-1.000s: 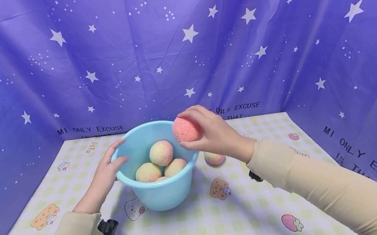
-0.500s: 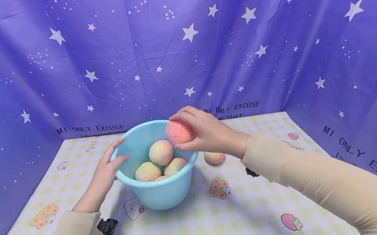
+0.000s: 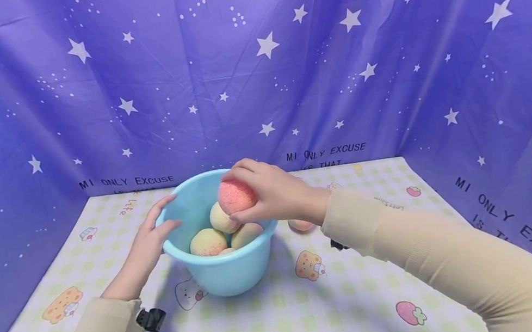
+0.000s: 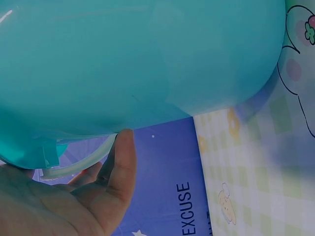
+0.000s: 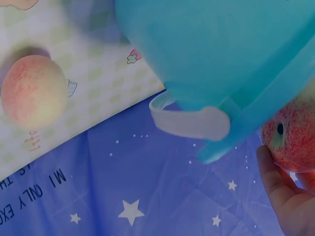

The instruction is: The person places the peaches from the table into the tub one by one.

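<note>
My right hand (image 3: 273,187) holds a pinkish-red peach (image 3: 236,195) above the inside of a light blue bucket (image 3: 231,274). In the right wrist view the held peach (image 5: 295,140) shows a dark stem hole, with fingers against it. Several yellowish peaches (image 3: 208,242) with red speckles lie in the bucket; one is mostly hidden by the front rim. My left hand (image 3: 151,239) grips the bucket's left rim, its thumb reaching over the edge. From the left wrist, that hand (image 4: 98,196) appears beside the bucket wall and the pale handle (image 4: 74,169).
Another peach (image 3: 301,225) lies on the table right of the bucket, partly covered by my right arm in the head view. A checked cloth (image 3: 358,287) with cartoon prints covers the table. Behind and at the sides hangs a purple starry curtain (image 3: 230,71).
My right hand has carried the pinkish-red peach leftward and slightly down, from over the bucket's right rim to above the peaches inside. The left hand and the bucket have stayed put.
</note>
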`<state>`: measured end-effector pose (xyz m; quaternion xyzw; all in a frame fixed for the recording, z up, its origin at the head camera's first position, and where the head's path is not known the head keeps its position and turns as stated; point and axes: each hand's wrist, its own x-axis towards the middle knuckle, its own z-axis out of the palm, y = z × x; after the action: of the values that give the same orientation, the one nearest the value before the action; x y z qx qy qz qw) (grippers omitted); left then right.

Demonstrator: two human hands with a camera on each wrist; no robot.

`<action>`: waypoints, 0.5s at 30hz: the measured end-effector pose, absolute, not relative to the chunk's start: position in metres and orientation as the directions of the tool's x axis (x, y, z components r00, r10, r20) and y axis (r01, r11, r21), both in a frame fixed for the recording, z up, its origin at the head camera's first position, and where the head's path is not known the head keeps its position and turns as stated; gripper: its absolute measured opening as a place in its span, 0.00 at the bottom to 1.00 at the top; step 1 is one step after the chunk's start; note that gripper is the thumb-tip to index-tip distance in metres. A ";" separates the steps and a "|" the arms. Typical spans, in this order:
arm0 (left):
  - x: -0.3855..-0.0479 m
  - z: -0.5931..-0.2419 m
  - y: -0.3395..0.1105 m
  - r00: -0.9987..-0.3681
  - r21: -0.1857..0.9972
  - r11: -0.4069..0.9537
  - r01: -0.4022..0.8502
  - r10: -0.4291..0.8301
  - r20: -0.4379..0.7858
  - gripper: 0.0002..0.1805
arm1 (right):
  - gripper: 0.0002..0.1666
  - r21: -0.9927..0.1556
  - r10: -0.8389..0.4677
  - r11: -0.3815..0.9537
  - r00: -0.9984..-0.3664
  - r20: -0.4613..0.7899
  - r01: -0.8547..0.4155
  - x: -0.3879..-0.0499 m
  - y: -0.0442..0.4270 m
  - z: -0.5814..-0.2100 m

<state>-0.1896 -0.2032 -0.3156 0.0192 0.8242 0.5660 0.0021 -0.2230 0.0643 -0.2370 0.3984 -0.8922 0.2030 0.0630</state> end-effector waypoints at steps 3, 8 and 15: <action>-0.190 -0.315 -0.203 -0.999 0.932 0.361 0.028 0.031 0.018 0.36 | 0.39 -0.305 -0.685 0.608 -0.679 0.265 -0.733 -0.224 0.059 -0.239; -0.190 -0.316 -0.203 -0.999 0.932 0.362 0.027 0.031 0.016 0.36 | 0.39 -0.303 -0.688 0.610 -0.679 0.256 -0.732 -0.225 0.053 -0.244; -0.190 -0.316 -0.204 -0.999 0.932 0.360 0.032 0.033 0.022 0.36 | 0.39 -0.323 -0.689 0.603 -0.680 0.251 -0.730 -0.230 0.043 -0.250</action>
<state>-0.1898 -0.2036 -0.3164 0.0197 0.8246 0.5654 0.0004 -0.2298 0.0432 -0.2498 0.3969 -0.8937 0.2029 0.0502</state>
